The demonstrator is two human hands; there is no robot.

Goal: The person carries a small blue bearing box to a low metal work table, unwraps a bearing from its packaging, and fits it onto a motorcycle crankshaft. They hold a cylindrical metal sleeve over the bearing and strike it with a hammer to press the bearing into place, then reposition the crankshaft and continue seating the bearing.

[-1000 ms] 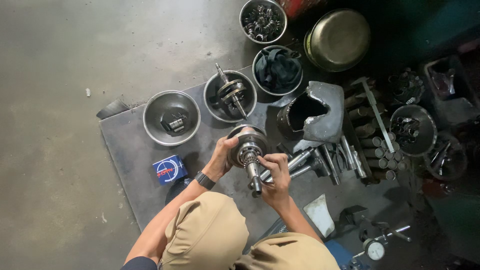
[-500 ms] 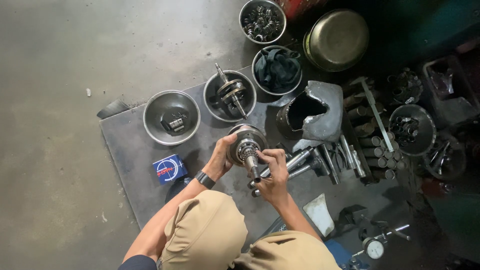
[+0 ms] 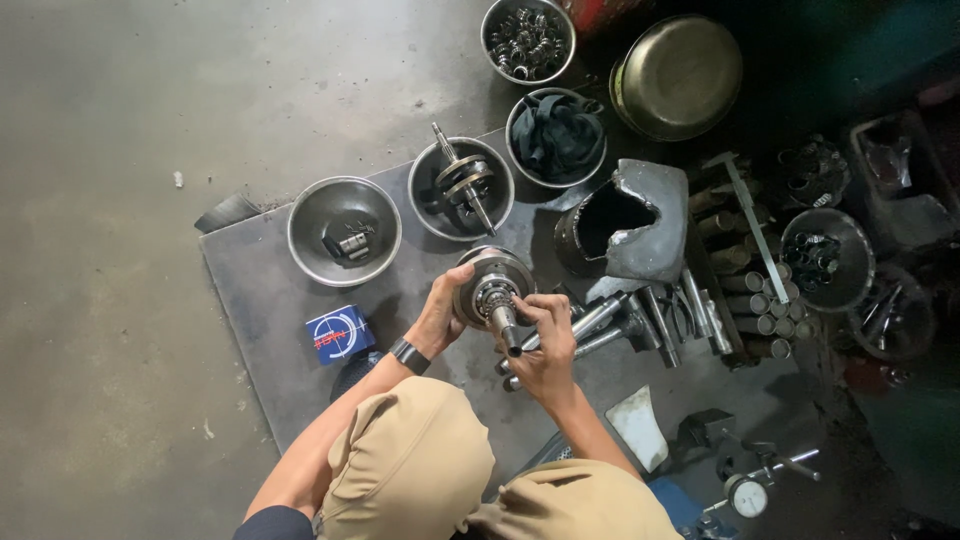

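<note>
My left hand point(image 3: 440, 312) grips the round web of a steel crankshaft point(image 3: 492, 290), held above a dark metal mat point(image 3: 270, 300). My right hand point(image 3: 545, 345) is closed around its shaft end, which points toward me. A black band sits on my left wrist. My knees in tan trousers fill the bottom of the view.
Several steel bowls sit on the floor: one with small parts point(image 3: 344, 230), one with another crankshaft point(image 3: 461, 187), one with dark cloth point(image 3: 556, 135), one with bearings point(image 3: 527, 38). A blue box point(image 3: 340, 334), a dark casing point(image 3: 625, 220), loose shafts point(image 3: 640, 320) and a dial gauge point(image 3: 747, 494) lie nearby.
Both hands have turned the crankshaft slightly; it stays in the same place above the mat.
</note>
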